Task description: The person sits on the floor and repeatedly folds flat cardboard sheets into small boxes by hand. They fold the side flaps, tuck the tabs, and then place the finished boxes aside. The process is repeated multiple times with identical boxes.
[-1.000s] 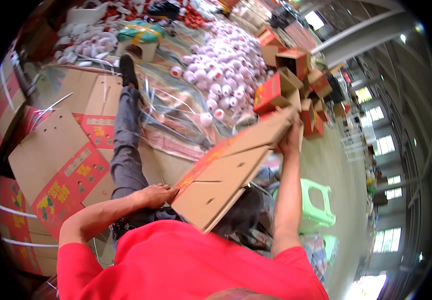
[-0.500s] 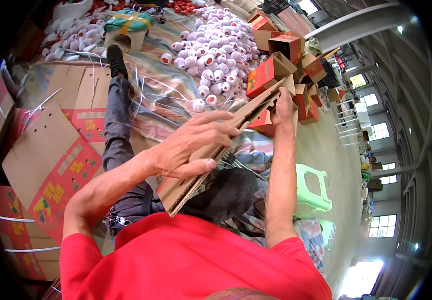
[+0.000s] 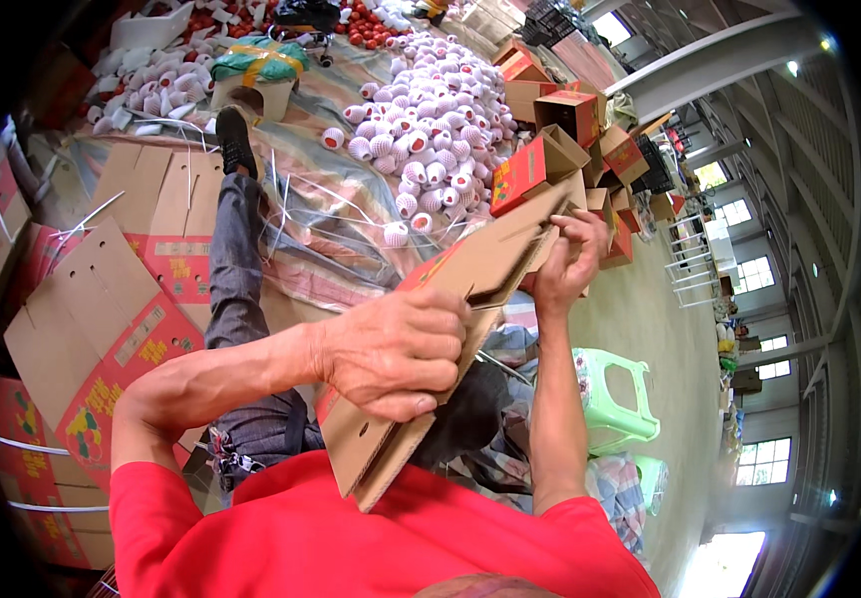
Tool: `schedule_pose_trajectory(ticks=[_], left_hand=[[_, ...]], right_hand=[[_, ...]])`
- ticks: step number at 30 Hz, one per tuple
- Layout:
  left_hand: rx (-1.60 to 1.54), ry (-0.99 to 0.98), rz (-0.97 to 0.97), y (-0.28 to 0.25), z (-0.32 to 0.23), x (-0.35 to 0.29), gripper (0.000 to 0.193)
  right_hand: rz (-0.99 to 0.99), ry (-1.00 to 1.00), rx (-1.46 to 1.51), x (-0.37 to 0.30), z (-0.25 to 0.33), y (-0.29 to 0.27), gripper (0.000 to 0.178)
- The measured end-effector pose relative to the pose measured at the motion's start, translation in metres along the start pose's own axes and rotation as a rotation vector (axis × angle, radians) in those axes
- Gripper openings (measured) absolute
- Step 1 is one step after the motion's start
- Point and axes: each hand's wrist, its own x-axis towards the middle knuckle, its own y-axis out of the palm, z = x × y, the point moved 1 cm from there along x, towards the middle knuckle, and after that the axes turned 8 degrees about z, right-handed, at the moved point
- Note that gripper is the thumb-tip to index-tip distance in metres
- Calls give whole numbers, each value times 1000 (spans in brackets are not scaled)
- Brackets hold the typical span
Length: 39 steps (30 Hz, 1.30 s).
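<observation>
A partly flattened cardboard box (image 3: 495,249), brown with red printed panels, lies slanting across my lap, its far end up to the right. Between its layers a dark gap shows near the middle and along the far part. My left hand (image 3: 396,349) is closed over the box's near half, with fingers curled at the upper edge of the gap. At the far right end, my right hand (image 3: 570,264) pinches the edge of a flap between thumb and fingers. The inside of the box is mostly hidden.
Flat red-and-brown cartons (image 3: 92,329) are stacked on the left, with white straps. Ahead lies a heap of fruit in white foam nets (image 3: 435,130) on a striped sheet. Opened boxes (image 3: 535,169) stand at right, beyond a green plastic stool (image 3: 615,399).
My left hand has gone from spread fingers to closed on the box. The gap between the layers has widened, and the near end has swung down and right. My right hand's grip has shifted slightly.
</observation>
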Motion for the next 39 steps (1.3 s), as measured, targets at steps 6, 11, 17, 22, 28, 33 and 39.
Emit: schedule_pose_trajectory(ticks=[6,11,17,22,28,33,39], left_hand=[[43,-56,75,2,-4,3,25],[47,-48,37,6,2,7,25],[117,-113,42,-10,9,-7,30],[299,-299,-9,-55,-6,-23,31],[263,-428,139,-55,22,-23,23],[219,-423,194,-16,43,0,29],[317,-442,233,42,55,-24,31]], right_hand=[[281,-6,124,7,36,2,11],[351,-53,252,4,27,22,21],[412,18,378,8,21,18,38],[593,-87,388,22,54,1,48],[885,-185,361,14,78,32,35],[931,-566,274,-25,85,77,26],[1188,-373,304,-109,65,98,23]])
